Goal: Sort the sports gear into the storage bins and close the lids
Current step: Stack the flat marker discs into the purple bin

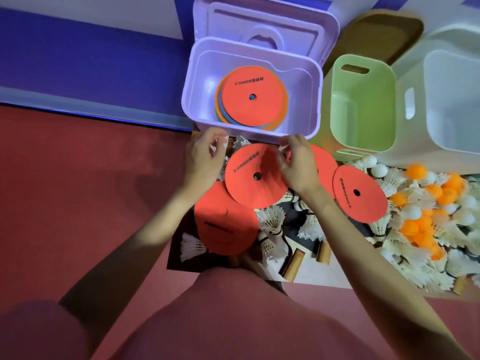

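A lilac bin [315, 81] stands open, its lid [265, 24] leaning behind it, with a stack of flat discs [253, 98] inside, a red one on top. In front of it a red disc [255, 183] lies on the pile of gear. My right hand [298, 165] curls its fingers over this disc's upper right edge and pinches it. My left hand [204, 155] hovers at the disc's left rim with curled, blurred fingers; white feathers show between them, so its hold is unclear. More red discs [361, 193] [226, 227] lie around.
A green bin [363, 100] and a white bin [452, 105] stand open to the right, with a brown lid [376, 35] behind them. Shuttlecocks [272, 216], orange balls [415, 227], white balls [379, 169] and wooden paddle handles [293, 266] cover the mat. Red floor lies to the left.
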The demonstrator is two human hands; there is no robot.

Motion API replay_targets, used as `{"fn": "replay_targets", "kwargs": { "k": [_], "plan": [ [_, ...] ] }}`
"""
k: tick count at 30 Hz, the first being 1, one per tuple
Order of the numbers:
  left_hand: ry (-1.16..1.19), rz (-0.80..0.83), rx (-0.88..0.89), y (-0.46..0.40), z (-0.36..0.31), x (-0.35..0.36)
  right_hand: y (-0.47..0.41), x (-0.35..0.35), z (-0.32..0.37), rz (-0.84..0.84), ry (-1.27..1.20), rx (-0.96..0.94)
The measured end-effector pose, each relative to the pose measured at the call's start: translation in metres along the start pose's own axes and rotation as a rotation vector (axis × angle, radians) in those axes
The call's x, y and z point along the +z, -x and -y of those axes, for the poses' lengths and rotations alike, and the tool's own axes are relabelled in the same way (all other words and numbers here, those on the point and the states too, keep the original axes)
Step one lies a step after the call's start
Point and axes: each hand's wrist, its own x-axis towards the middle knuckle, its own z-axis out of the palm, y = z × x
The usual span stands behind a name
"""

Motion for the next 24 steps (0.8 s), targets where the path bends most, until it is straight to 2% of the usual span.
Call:
{"fn": "replay_targets", "kwargs": {
  "k": [5,11,17,20,24],
  "plan": [
    [-0.303,0.207,-0.213,0.044,0.040,-0.012,0.017,0.012,-0.005,0.135,0.338,0.013],
    [-0.481,0.412,-0.372,0.073,0.050,-0.021,0.024,0.015,0.002,0.198,0.411,0.090],
    [-0.549,0.549,-0.479,0.087,0.048,-0.019,0.022,0.009,0.007,0.089,0.290,0.084],
    [-0.551,0.543,-0.490,0.094,0.048,-0.013,0.027,0.004,0.004,0.017,0.085,0.042],
    [-0.595,0.482,-0.466,0.099,0.044,-0.008,0.041,-0.005,0.004,0.024,-0.230,-0.013]
  ]
}}
